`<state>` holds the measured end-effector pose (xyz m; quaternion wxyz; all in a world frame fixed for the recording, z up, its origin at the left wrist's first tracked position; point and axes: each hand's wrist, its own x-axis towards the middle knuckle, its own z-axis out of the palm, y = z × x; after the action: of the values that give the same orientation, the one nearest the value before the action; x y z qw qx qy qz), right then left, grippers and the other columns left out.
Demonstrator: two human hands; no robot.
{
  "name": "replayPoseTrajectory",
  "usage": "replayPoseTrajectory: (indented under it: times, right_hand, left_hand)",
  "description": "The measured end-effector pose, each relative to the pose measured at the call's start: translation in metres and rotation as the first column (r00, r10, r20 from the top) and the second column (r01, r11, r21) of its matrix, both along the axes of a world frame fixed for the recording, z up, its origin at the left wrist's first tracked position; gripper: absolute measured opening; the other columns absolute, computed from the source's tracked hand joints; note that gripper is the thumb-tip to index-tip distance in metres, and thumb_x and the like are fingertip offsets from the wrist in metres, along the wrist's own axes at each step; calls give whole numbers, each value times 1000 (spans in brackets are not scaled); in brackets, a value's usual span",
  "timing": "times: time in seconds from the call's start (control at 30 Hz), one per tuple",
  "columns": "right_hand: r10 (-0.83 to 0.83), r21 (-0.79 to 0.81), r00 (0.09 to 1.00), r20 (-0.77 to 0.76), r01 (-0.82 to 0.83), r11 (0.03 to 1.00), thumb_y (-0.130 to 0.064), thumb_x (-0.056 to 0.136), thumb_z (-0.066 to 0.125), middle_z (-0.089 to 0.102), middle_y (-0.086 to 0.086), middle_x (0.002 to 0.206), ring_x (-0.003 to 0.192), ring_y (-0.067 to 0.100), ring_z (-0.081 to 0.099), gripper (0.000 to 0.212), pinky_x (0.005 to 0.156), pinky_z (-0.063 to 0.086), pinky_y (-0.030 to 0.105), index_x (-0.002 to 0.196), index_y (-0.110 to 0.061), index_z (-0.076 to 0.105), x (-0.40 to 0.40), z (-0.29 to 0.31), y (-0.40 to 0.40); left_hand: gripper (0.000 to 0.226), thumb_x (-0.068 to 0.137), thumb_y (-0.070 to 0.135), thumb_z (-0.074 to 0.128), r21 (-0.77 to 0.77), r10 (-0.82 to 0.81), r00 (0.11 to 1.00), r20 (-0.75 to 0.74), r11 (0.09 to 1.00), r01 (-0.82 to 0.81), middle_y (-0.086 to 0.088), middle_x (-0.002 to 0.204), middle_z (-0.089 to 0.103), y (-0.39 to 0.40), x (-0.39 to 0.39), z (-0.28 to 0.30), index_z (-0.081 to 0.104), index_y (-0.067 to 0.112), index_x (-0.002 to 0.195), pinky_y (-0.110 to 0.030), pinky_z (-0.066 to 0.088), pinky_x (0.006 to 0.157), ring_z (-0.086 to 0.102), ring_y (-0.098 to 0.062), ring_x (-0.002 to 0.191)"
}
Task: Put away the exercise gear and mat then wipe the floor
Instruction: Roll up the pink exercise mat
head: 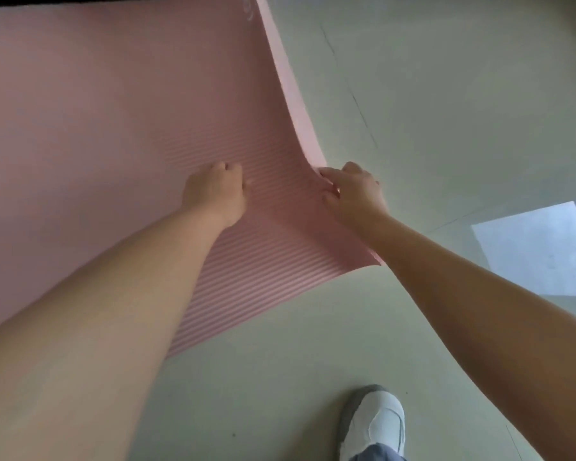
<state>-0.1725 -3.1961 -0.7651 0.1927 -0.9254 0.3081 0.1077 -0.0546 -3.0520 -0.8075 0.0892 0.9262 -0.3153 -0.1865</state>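
A pink ribbed mat [97, 111] covers the left and upper part of the view, its near right corner lifted off the pale floor [446, 94]. The left hand [217, 191] rests knuckles-up on the mat's ribbed surface, fingers curled under; whether its grip pinches the mat cannot be told. Just right of it, the right hand [353, 191] has its grip clamped on the mat's right edge, fingers on top and the edge bunched beneath them, so the mat curves upward there. Further right, a bright window reflection [529, 244] lies on the floor. Bottom right, a white shoe [373, 424] stands on the floor, well apart from the mat
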Motion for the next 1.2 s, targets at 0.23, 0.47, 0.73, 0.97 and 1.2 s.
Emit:
replayPoseTrajectory:
  times: [0.23, 0.47, 0.73, 0.97, 1.2]
  right_hand:
    - [69, 104, 997, -22, -66, 992, -24, 95, 48, 48, 13, 132, 120, 31, 47, 58, 101, 36, 35, 148, -19, 25, 2, -13, 40]
    - [-498, 515, 862, 100, 383, 767, -2, 90, 51, 41, 8, 133, 100, 22, 55, 61, 77, 50, 29, 144, -22, 31, 17, -10, 27]
    - [-396, 363, 895, -207, 446, 818, -9, 84, 56, 62, 12, 102, 81, 28, 60, 57, 68, 49, 32, 138, -6, 40, 29, -7, 18]
    - [-298, 479, 951, -76, 297, 826, -8, 88, 53, 59, 2, 83, 83, 19, 54, 37, 73, 42, 25, 124, -6, 59, 21, -6, 22]
    - [-336, 606, 942, -19, 278, 745, 4, 91, 37, 54, 1, 124, 114, 16, 51, 48, 83, 36, 19, 127, -19, 60, 19, -8, 51]
  left_hand:
    - [39, 98, 29, 43, -319, 338, 888, -313, 843, -433, -10, 132, 56, 6, 12, 8, 47, 6, 130, -33, 40, 97, 53, -29, 119]
    - [27, 72, -2, 51, -517, 107, 979, 174, 856, -1, -20, 108, 69, -8, -5, 5, 72, -2, 89, -44, 54, 78, 65, -41, 97]
    - [41, 95, 19, 47, -185, 72, 958, -276, 975, -127, -11, 138, 46, -16, -21, -3, 44, 5, 133, -36, 40, 99, 48, -31, 125]
    - [77, 82, 45, 62, -269, 263, 599, -756, 710, -651, -7, 132, 56, -14, -12, -6, 28, 22, 147, -39, 44, 104, 55, -25, 120]
    - [66, 89, 26, 63, -153, 219, 307, -926, 524, -838, -10, 128, 58, 7, -8, -12, 29, 24, 145, -33, 51, 77, 60, -25, 106]
